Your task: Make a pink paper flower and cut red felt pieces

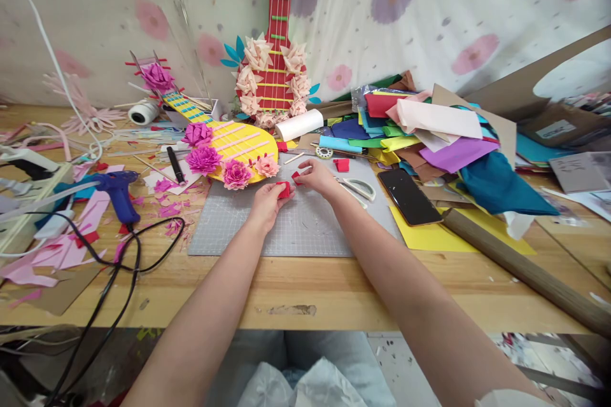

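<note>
My left hand (268,203) is closed on a small red paper piece (283,190) above the grey cutting mat (305,235). Just right of it, my right hand (315,177) pinches another small red piece (296,178) between thumb and fingers. A folded red piece (342,165) lies on the mat beyond my right hand. White-handled scissors (359,189) rest to the right of that hand. Close behind my left hand lies a yellow paper guitar (248,143) with pink paper flowers (237,174) along its edge.
A red paper guitar (278,70) with pale flowers stands at the back. At left are a blue glue gun (119,194), looping black cables and pink scraps. A black phone (409,196), a brown paper roll (520,267) and piled coloured paper (453,152) lie at right.
</note>
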`<state>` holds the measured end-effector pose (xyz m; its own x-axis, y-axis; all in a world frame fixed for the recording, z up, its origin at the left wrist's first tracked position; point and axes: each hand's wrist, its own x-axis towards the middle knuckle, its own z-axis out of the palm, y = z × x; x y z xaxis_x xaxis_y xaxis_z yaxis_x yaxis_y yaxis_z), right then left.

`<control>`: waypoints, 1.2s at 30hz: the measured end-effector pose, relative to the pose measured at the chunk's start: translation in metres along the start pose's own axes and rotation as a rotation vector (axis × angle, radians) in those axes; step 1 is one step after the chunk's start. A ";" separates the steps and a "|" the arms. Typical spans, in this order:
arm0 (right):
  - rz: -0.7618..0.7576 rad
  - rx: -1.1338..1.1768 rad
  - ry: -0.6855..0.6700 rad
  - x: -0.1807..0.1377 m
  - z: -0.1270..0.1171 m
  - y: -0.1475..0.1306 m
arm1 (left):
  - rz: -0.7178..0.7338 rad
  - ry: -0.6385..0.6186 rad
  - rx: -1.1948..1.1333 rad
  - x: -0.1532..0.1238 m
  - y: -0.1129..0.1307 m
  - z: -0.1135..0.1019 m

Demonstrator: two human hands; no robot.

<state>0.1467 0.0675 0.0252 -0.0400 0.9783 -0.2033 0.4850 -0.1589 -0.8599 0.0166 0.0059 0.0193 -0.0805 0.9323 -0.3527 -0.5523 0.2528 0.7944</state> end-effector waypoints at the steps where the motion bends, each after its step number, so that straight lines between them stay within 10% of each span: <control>1: 0.001 0.201 -0.073 -0.004 -0.004 0.000 | 0.002 0.006 -0.006 0.000 0.000 0.000; 6: -0.030 0.782 -0.383 -0.031 -0.018 0.012 | -0.012 -0.005 -0.044 -0.002 -0.002 0.002; 25: -0.392 0.500 0.183 -0.045 0.011 0.032 | -0.041 -0.096 -0.196 -0.005 0.003 0.000; 36: -0.253 0.757 -0.046 -0.041 0.008 0.036 | -0.111 -0.192 -0.065 -0.007 -0.003 0.000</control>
<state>0.1584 0.0209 -0.0013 -0.1138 0.9929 0.0354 -0.2680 0.0036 -0.9634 0.0190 -0.0013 0.0196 0.1397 0.9335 -0.3302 -0.6021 0.3449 0.7201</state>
